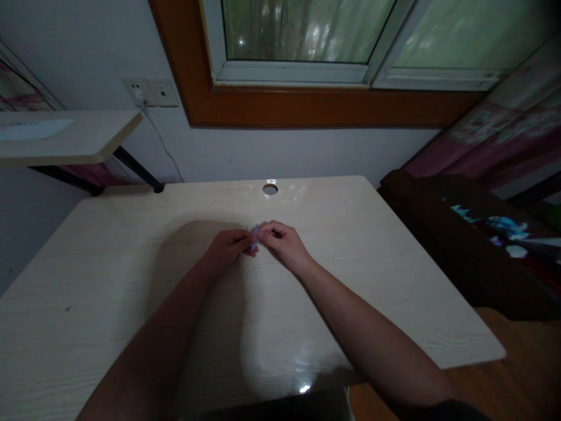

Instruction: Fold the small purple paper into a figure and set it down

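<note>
My left hand (228, 247) and my right hand (283, 241) meet over the middle of a pale wooden table (131, 280). Both pinch a small pale purple folded piece of paper (255, 238) between their fingertips. The paper stands just above the tabletop, between the two hands. Most of it is hidden by the fingers.
A round cable hole (270, 189) sits near the table's far edge. A wall socket with a cable (141, 92) is on the wall behind, under a window with a wooden frame (307, 108). A second tabletop (65, 137) stands at the left, dark wooden furniture (460, 245) at the right.
</note>
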`<control>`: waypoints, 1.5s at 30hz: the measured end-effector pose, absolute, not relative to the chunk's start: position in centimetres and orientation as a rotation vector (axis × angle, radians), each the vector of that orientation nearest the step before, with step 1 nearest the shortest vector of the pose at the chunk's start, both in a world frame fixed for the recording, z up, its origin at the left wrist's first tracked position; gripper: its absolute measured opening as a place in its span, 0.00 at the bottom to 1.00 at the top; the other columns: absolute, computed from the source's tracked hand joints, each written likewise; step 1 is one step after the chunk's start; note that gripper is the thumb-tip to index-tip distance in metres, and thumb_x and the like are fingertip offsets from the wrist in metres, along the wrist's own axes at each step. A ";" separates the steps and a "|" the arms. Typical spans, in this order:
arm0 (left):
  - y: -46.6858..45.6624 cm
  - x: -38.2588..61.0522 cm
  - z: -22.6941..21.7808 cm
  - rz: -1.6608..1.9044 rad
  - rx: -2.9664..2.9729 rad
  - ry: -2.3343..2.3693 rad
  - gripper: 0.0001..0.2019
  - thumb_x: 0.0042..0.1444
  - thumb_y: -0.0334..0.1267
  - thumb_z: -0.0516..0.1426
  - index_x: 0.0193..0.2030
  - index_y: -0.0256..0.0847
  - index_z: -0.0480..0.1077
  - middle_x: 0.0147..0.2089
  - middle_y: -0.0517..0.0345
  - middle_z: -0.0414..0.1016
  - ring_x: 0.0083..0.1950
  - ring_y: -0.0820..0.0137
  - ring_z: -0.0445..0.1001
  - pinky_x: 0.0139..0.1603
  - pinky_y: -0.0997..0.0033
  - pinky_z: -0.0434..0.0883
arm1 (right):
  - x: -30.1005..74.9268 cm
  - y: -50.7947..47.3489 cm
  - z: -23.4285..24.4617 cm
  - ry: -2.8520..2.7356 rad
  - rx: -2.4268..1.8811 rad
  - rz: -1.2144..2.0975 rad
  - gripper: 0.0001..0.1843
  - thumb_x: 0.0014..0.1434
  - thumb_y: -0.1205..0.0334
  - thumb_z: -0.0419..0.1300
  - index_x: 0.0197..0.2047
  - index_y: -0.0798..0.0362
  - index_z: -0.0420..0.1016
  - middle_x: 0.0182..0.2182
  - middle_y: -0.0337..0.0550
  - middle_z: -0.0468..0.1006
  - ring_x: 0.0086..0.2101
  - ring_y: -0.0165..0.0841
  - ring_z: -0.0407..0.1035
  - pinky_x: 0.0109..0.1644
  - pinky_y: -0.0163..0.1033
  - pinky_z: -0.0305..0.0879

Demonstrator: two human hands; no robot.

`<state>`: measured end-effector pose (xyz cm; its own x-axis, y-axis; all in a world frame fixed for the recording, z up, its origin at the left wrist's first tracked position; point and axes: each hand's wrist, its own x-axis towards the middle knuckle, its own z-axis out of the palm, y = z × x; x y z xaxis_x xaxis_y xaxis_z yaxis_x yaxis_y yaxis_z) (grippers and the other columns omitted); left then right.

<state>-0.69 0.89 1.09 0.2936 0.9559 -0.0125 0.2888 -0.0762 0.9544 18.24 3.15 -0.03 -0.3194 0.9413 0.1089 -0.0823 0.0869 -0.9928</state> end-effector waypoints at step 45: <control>0.2 -0.5 1.1 0.847 1.359 1.049 0.11 0.54 0.42 0.62 0.31 0.35 0.77 0.27 0.56 0.77 0.27 0.72 0.74 0.32 0.73 0.72 | 18.2 3.0 0.2 -1.485 -0.885 1.426 0.11 0.55 0.53 0.66 0.32 0.53 0.79 0.30 0.40 0.76 0.32 0.30 0.66 0.39 0.38 0.60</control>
<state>-0.48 0.18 1.06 0.3370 0.9366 -0.0963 0.1033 0.0649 0.9925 18.18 2.97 0.17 -0.3682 0.9230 0.1120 -0.0745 0.0908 -0.9931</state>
